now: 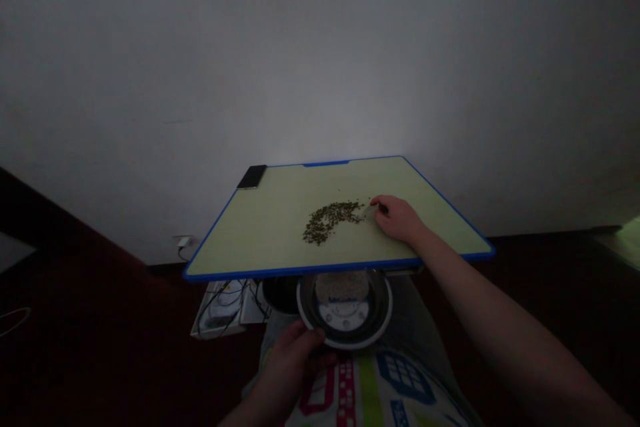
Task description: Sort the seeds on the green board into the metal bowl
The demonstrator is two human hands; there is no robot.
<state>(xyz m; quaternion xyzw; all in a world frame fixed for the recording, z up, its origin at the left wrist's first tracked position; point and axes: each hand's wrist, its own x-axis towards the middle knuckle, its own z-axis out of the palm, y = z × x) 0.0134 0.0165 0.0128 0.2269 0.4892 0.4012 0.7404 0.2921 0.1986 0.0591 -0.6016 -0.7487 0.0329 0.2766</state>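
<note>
A curved band of small brown-green seeds or beans (325,219) lies scattered over the pale tabletop (250,233). At its right end is my right hand (395,217), fingers curled inward just above the surface. Something thin and shiny shows by its fingertips, and a dark bit shows in the fingers; I cannot make out what it holds. My left hand (295,353) grips the near rim of a round metal bowl (381,328), thumb on top. The bowl sits over my lap under the table's front edge. Inside it I see a pale speckled mass and a printed round area.
A black phone (252,177) lies at the back left corner of the blue-edged table. Below left stand a white box (217,327) with cables and a dark round container (281,297). A plug (184,241) sits in the wall (320,67) behind.
</note>
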